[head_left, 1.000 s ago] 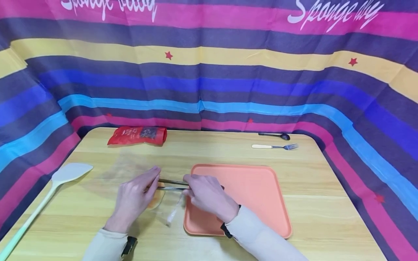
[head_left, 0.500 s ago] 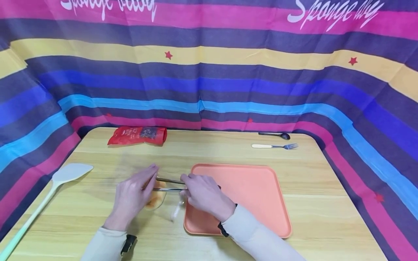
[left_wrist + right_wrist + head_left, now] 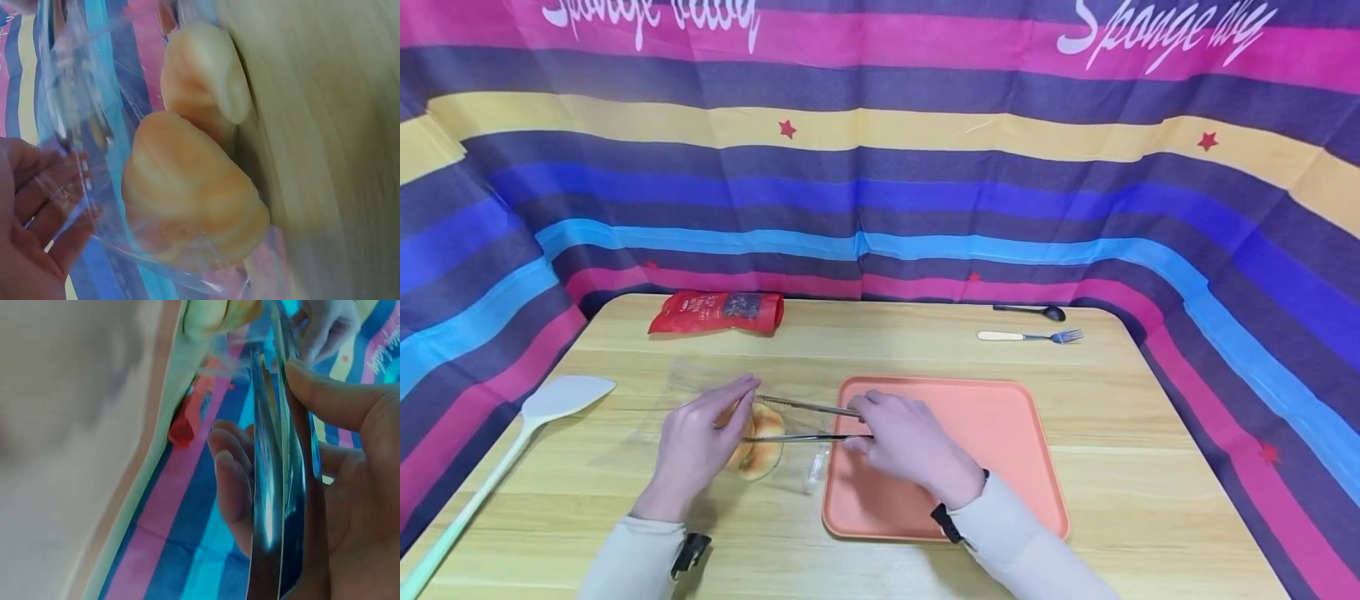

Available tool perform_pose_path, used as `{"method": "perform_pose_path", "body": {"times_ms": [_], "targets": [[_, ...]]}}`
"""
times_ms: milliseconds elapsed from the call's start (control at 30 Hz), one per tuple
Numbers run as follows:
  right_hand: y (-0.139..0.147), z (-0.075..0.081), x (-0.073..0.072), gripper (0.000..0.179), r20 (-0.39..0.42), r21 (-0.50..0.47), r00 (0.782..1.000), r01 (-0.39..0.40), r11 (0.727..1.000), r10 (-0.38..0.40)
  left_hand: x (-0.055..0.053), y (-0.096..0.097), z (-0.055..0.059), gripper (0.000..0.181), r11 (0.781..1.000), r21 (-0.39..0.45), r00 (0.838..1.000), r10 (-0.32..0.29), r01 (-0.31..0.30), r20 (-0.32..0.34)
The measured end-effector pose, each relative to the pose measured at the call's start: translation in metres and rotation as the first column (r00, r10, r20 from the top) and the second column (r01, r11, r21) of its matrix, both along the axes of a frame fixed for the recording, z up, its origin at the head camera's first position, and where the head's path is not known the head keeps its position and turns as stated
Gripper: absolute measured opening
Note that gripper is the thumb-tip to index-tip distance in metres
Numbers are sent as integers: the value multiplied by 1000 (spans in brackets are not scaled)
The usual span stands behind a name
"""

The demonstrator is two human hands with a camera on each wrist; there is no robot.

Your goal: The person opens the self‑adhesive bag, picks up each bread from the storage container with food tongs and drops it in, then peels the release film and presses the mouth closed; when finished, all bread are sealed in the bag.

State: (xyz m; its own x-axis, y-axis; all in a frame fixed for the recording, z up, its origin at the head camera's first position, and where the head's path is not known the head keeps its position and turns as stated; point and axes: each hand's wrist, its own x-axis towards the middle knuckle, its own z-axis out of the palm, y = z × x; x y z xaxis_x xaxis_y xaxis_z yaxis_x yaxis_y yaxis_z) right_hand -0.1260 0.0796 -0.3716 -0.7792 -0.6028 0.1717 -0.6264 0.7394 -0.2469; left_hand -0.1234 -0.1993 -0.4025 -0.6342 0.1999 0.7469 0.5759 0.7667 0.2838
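My left hand pinches the edge of a clear plastic bag; its fingers show through the film in the left wrist view. Inside the bag lie two golden bread buns, side by side. My right hand holds metal tongs, thumb on one arm and fingers around the other. The two arms of the tongs are spread, their tips pointing left over the buns and close to my left fingertips. In the right wrist view the tongs run up toward the bag.
A pink tray lies under my right hand. At the back are a red snack pouch, a black spoon and a white-handled fork. A long spatula lies along the left side. Striped cloth surrounds the table.
My right hand has moved right with the tongs, and their arms stand wider apart. More of the buns shows. My left hand has shifted slightly left.
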Motion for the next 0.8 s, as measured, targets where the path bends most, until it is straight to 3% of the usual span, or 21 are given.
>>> {"method": "perform_pose_path", "body": {"times_ms": [400, 800], "targets": [[43, 9, 8, 34, -22, 0, 1000, 14, 1000, -14, -4, -3, -5, 27, 999, 19, 999, -48, 48, 3], [90, 17, 16, 37, 107, -16, 992, 71, 997, -69, -1, -6, -1, 35, 998, 3, 997, -65, 64, 32]]}}
